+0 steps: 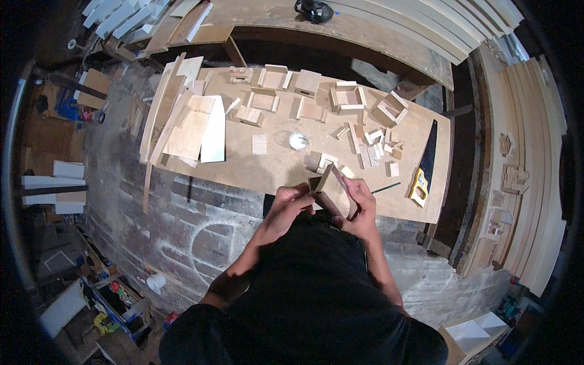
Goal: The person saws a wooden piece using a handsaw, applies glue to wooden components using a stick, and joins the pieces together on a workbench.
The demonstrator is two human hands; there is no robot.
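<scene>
Close to my body, at the table's near edge, I hold a small wooden box piece (334, 190) tilted up between both hands. My left hand (288, 208) has its fingers closed on the piece's left side. My right hand (361, 208) grips its right side, fingers along the edge. The side facing away from me is hidden. Just beyond it lie small wood blocks (320, 162), partly covered by the piece. A dark pencil (387, 187) rests on the table to the right of my right hand.
The plywood table (237, 167) carries several small wooden boxes (348, 95), loose offcuts (376, 146), and a clear round container (298, 141). A handsaw (426, 164) lies at the right end. Boards and a white panel (213, 129) are stacked at the left. Long planks line a right-hand bench (486, 201).
</scene>
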